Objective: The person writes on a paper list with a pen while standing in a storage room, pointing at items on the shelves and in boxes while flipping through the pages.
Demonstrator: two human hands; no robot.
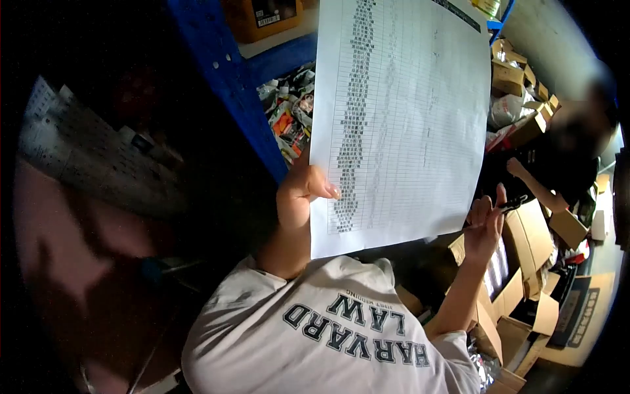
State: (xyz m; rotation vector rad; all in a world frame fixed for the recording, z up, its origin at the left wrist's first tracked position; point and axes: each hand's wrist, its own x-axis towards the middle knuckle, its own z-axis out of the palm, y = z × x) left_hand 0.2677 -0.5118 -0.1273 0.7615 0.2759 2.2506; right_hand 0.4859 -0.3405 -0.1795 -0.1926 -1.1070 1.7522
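A large white printed sheet [407,131] with a table of small text rows hangs upright before my chest. My left hand [305,190] pinches its lower left edge, thumb on the front and the other fingers behind the paper. Beside the sheet's lower right corner is my right hand [487,217], its fingers bent round a slim dark pen-like object [513,203] with a clip. Some of that hand's fingers lie near or behind the paper's edge.
A blue metal shelf [226,72] holds an orange container [272,16] and colourful packets [289,121]. Open cardboard boxes [528,236] are piled at the right. Another person in dark clothing [531,157] is near them, one arm bent. A printed sheet-like surface [79,141] is at the left.
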